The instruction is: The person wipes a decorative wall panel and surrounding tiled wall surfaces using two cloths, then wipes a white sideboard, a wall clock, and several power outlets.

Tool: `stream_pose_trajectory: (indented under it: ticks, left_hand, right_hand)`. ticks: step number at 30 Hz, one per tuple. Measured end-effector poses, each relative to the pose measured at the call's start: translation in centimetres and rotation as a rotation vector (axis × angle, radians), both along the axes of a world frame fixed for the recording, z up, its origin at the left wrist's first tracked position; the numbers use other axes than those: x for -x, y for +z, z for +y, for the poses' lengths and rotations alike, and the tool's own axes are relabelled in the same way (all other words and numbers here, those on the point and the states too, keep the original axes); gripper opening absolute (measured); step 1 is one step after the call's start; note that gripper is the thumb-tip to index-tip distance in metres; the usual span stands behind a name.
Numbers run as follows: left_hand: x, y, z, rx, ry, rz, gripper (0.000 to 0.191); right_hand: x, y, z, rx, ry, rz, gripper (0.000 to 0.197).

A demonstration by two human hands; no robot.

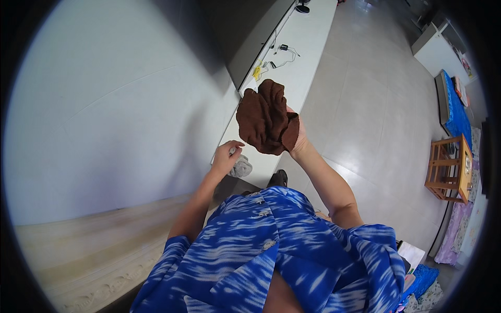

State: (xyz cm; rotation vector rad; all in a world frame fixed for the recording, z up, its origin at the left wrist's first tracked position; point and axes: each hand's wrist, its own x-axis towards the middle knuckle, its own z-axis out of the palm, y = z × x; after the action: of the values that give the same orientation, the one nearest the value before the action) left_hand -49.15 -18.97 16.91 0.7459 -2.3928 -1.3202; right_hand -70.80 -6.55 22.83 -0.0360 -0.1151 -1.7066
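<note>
A crumpled dark brown cloth (266,121) is held up in my right hand (300,137), over the near part of a long white low cabinet (303,51). The cloth covers most of my right fingers. To the left, my left hand (226,158) has its fingers curled around a small white object (233,150), which is too hidden to name. Just below that hand, a bunched grey cloth (241,167) sits on the cabinet's near end. The two hands are apart.
A large dark screen (250,43) stands along the cabinet's wall side. Black cables with an adapter (283,47) and a yellow cable bundle (256,72) lie on the cabinet. Grey floor tiles (360,117) stretch right, towards a wooden stool (450,168). My shoe (278,178) is by the cabinet's near end.
</note>
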Motion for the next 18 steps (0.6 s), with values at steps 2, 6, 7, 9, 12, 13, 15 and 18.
stream_pose_trajectory:
  ticks: [2, 6, 7, 9, 12, 13, 15, 18]
  left_hand:
    - [1.1, 1.7, 0.0, -0.003, 0.001, -0.023, 0.016]
    - [2.2, 1.6, -0.5, 0.018, 0.036, -0.055, 0.017]
    - [2.2, 1.5, -0.7, 0.014, 0.077, -0.084, 0.018]
    - [1.7, -0.1, -0.9, -0.013, 0.136, 0.007, 0.022]
    - [1.4, -0.5, -1.6, -0.056, 0.211, 0.002, 0.029]
    - [1.3, -0.9, -1.3, -0.064, 0.231, 0.006, 0.029]
    - [1.0, -1.8, -0.8, -0.037, 0.298, -0.044, 0.031]
    - [1.5, -2.4, -0.7, -0.038, 0.383, -0.035, 0.033]
  right_hand:
    - [0.7, 0.3, 0.2, -0.025, -0.042, 0.034, 0.034]
    - [1.5, -0.7, 0.3, -0.129, -0.104, 0.123, 0.035]
    - [1.6, -0.8, 0.2, -0.195, -0.085, 0.101, 0.035]
    - [1.7, -0.5, 0.3, -0.187, -0.013, 0.052, 0.036]
    - [2.0, -0.5, 0.7, -0.164, 0.059, 0.036, 0.038]
    - [2.3, -0.7, 0.8, -0.136, 0.048, 0.075, 0.039]
    - [2.8, -0.9, 1.1, -0.222, 0.073, 0.108, 0.038]
    - [4.6, -1.6, 0.8, -0.316, 0.132, 0.139, 0.038]
